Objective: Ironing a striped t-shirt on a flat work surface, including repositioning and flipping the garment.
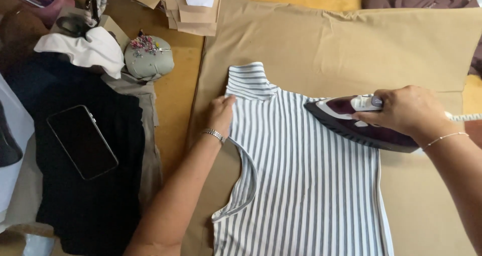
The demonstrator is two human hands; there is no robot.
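Pressing step: right hand clamped on iron at the striped top's right shoulder on the tan pad, left hand flat, fingers together, pinning the collar side; next pass likely needs fabric kept taut

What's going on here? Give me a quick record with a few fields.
left hand: left hand pressed flat on the striped top near its collar
right hand: right hand closed on the handle of the maroon iron
iron: resting on the top's upper right
surface: tan cloth under the top
nearby: phone on black fabric; pincushion
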